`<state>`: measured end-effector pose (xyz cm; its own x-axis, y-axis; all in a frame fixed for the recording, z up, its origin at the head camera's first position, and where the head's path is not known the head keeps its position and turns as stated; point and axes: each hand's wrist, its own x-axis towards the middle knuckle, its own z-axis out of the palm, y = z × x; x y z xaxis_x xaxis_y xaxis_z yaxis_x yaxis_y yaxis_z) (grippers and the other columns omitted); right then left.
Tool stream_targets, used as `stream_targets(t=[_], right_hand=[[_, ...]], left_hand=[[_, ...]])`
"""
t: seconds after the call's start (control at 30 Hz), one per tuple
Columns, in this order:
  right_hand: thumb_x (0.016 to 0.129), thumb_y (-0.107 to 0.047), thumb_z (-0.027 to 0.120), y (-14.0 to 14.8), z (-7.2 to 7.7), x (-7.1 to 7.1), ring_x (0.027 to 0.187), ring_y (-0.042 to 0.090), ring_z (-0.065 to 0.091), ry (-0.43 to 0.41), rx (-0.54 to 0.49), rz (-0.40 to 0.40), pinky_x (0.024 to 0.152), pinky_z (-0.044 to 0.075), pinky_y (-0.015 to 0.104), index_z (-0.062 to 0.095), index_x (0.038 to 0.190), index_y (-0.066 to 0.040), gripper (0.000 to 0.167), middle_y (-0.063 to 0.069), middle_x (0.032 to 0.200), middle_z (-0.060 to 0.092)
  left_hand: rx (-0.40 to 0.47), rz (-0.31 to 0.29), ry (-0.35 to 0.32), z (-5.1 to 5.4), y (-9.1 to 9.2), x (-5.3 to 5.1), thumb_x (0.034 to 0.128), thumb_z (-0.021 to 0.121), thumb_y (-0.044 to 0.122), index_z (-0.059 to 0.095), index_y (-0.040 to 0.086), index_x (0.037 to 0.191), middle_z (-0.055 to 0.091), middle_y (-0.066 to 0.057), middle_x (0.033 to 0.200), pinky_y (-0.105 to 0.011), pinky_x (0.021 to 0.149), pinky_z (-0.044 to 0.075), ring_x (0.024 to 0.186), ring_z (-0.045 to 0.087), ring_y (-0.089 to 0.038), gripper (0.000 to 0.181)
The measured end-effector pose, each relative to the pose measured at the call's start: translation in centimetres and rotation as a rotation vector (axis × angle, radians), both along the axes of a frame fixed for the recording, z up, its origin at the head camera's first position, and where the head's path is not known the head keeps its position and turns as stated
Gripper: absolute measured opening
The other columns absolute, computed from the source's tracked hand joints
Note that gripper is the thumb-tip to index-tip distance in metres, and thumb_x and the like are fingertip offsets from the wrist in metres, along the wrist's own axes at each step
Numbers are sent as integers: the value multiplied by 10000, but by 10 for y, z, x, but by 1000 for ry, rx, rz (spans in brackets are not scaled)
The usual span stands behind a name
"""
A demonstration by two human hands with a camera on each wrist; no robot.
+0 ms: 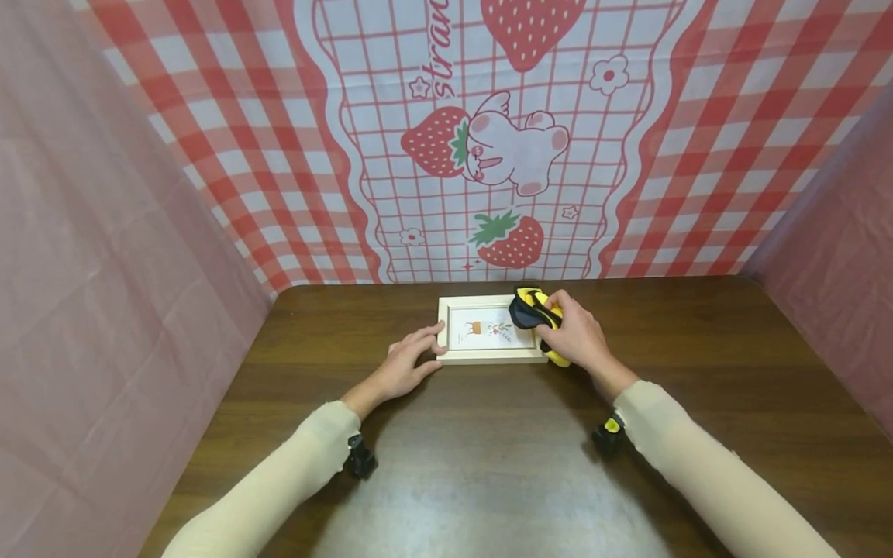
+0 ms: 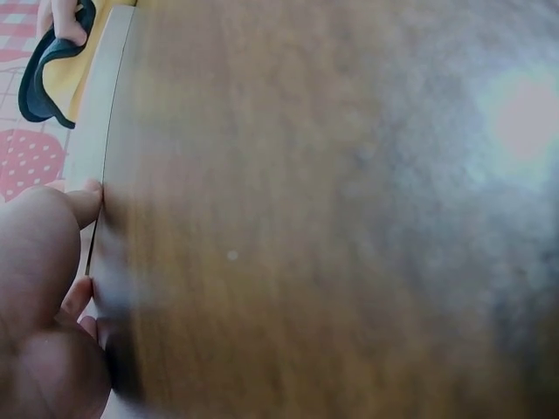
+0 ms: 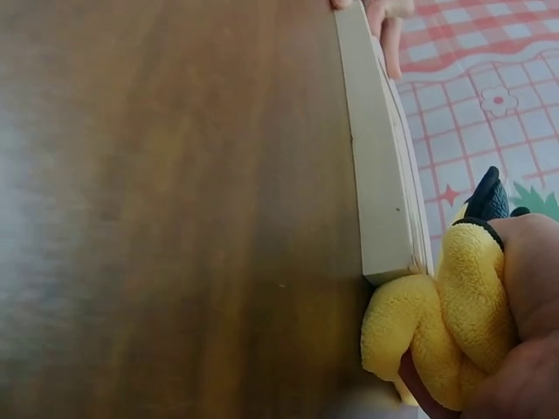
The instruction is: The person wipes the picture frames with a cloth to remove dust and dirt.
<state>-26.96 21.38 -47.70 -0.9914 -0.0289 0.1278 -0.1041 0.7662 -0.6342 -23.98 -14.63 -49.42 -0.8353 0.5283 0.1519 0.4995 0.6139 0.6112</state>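
Note:
A cream picture frame lies flat on the dark wooden table, its printed picture facing up. My left hand holds the frame's left end, fingertips at the border and thumb at the near corner. Its thumb shows against the near side in the left wrist view. My right hand grips a bunched yellow cloth with dark trim over the frame's right end. The cloth's dark part covers the upper right of the picture. In the right wrist view, yellow folds touch the frame's near right corner.
A red-and-white checked curtain with strawberry prints hangs just behind the table's far edge. Pink curtains stand on both sides. Black cameras are strapped to both wrists.

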Motion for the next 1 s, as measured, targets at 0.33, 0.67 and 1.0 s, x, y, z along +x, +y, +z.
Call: stream_targets(t=[0.33, 0.67, 1.0], right_hand=[[922, -350, 793, 9, -22, -42, 1104, 387, 678, -55, -1, -7, 870, 530, 523, 566, 1297, -170, 474, 231, 1416, 712], [936, -433, 788, 28, -49, -90, 1215, 424, 668, -126, 13, -12, 994, 546, 576, 554, 1342, -192, 527, 215, 1487, 684], [958, -356, 747, 11, -17, -59, 1177, 450, 661, -142, 13, -24, 930, 526, 554, 533, 1335, -157, 477, 268, 1465, 674]], left_hand=[[66, -23, 81, -13, -5, -4, 1074, 742, 186, 726, 131, 1151, 481, -144, 1785, -817, 1150, 372, 1580, 510, -523, 97], [93, -31, 103, -25, -7, -9, 1084, 738, 212, 723, 179, 1146, 483, -114, 1790, -790, 1151, 374, 1590, 506, -490, 72], [2, -11, 34, 0, 0, 0, 1093, 716, 134, 729, 83, 1178, 458, -174, 1794, -784, 1176, 375, 1606, 486, -507, 100]])
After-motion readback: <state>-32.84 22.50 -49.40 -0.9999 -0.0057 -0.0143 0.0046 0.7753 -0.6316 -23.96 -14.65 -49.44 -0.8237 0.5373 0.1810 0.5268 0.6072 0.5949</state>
